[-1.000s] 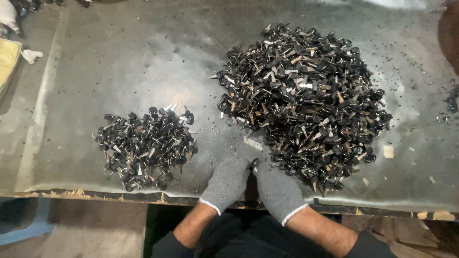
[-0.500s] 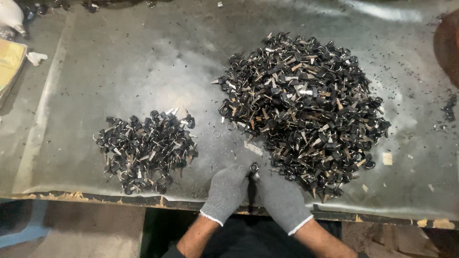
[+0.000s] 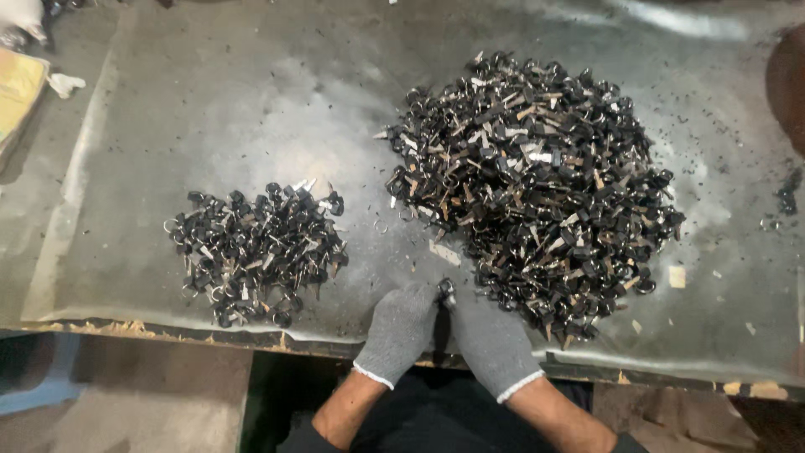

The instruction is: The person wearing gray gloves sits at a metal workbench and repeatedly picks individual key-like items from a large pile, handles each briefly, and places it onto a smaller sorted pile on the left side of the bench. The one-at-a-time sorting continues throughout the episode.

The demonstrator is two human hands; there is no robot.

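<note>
Nearest to you, your two gloved hands meet at the front edge of the table. Your left hand (image 3: 398, 329) and your right hand (image 3: 490, 340), both in grey knit gloves, press their fingertips together around one small black key-like piece (image 3: 445, 290), which pokes up just above the fingertips. Both hands are closed on that piece, the left from its left side and the right from its right; how each finger sits on it is too small to tell.

The worn grey tabletop (image 3: 251, 109) begins right under your hands, its front edge lined with pale chips.

Just left of your left hand lies the smaller pile (image 3: 256, 247) of black pieces with bright rings, spread low and flat. Just beyond your right hand, nearly touching your fingertips, rises the large heap (image 3: 537, 184) of the same black pieces mixed with tan and silver blades. A single ring (image 3: 381, 226) lies between the two piles.

Farther off, black specks scatter to the right of the heap, and a white scrap (image 3: 65, 83) sits near the far left edge.
</note>
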